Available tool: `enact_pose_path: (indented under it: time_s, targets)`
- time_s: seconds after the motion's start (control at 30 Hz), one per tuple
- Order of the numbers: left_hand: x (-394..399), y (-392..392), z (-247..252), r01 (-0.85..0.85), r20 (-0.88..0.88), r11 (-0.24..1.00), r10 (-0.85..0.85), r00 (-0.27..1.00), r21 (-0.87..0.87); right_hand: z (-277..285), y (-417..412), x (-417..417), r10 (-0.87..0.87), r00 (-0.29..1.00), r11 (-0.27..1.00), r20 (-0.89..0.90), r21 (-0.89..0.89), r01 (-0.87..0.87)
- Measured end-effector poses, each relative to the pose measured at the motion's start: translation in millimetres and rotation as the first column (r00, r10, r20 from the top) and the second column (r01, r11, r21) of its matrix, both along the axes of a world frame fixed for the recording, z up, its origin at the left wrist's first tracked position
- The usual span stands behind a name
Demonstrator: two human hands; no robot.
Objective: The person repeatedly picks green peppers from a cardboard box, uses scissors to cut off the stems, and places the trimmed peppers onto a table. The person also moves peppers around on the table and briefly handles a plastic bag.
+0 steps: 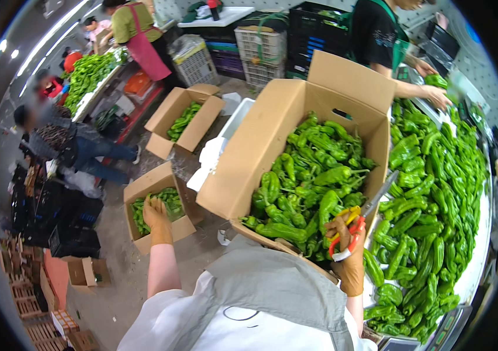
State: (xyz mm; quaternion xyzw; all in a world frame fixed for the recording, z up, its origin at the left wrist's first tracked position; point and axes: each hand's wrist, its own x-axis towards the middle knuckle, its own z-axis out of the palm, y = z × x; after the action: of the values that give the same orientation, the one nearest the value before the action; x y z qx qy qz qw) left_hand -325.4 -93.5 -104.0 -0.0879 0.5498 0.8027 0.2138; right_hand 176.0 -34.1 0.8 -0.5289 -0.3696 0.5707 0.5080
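Note:
A large cardboard box (249, 153) full of green peppers (315, 175) stands open in front of me. My right hand (347, 259), in an orange-brown glove, holds scissors (358, 228) with red and yellow handles over the box's near right corner, blades pointing up and right. My left hand (157, 219), gloved alike, is out to the left, above a smaller open cardboard box (143, 245) with green peppers in it. Whether its fingers hold a pepper is hard to tell. More green peppers (424, 219) are heaped on the white table to my right.
Another open box (207, 127) of peppers stands ahead on the floor, beside a white foam box (214, 158). A co-worker (376, 39) handles peppers at the far right; another person (82, 145) is at the left. Black crates (73, 241) and stacked crates (260, 52) stand farther off.

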Motion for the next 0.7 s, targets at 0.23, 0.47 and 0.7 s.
enact_pose_path:
  time_s: [0.23,0.47,0.7]
  targets:
    - [203.3,88.6,124.6,0.777,-0.734,0.479,-0.678,0.033,-0.408,-6.7,1.8,0.6,0.009,1.0,1.0,0.029,-0.004,-0.009]
    - [282.6,123.6,59.4,-0.188,0.301,-0.294,-0.41,-0.861,-0.937,-11.0,-1.7,1.2,-0.035,0.996,0.999,0.079,0.033,0.033]
    - [287.0,150.4,59.7,-0.238,0.333,-0.33,-0.269,-0.904,-0.914,-7.5,1.7,1.6,0.028,0.994,0.999,0.105,0.014,-0.03]
